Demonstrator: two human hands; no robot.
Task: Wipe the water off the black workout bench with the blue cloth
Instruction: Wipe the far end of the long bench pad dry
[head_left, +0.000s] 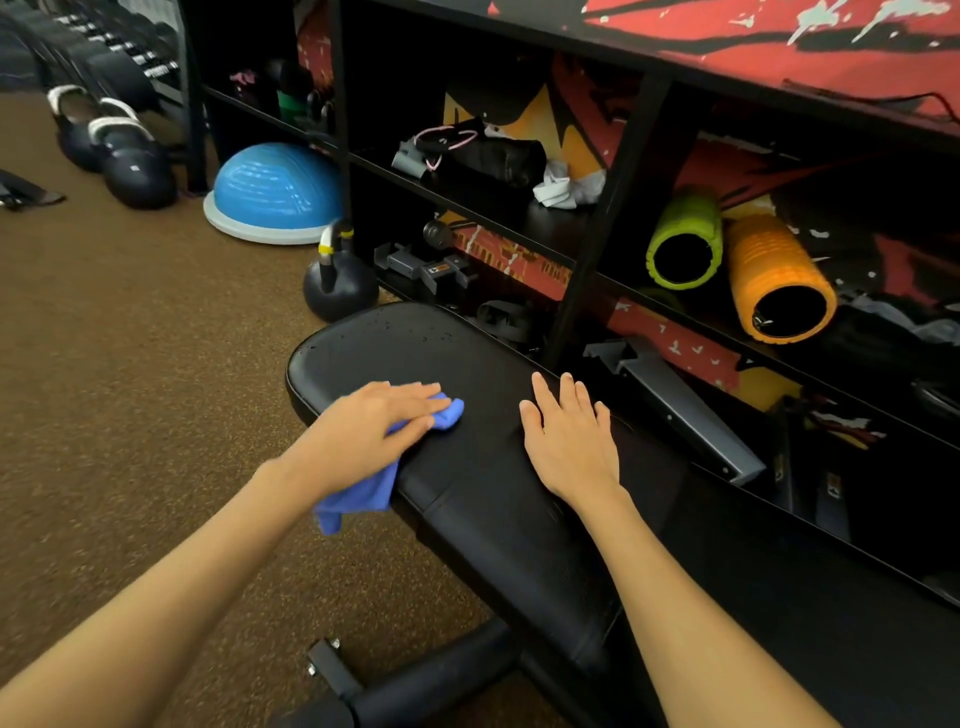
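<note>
Both bare forearms reach forward from the lower edge of the view onto the black padded worktop, which runs diagonally from the near right to a rounded far end. The left hand lies palm down near the worktop's left edge, wrist bent so the fingers point to the right across the pad; they are straight and pressed together, flattening the blue cloth against the surface. A bunched tip of the cloth pokes out beyond the fingertips, while the rest trails back under the palm and hangs over the worktop's left edge above the brown floor. The right hand rests flat on the pad just to the right of the cloth, apart from it, with its fingers straight, slightly spread and pointing away from the person, holding nothing. Small water droplets bead on the far end of the pad, beyond both hands. Past that end a black kettlebell stands on the floor beside a blue balance dome, and a black shelf unit alongside the worktop holds a green foam roller and an orange foam roller.
</note>
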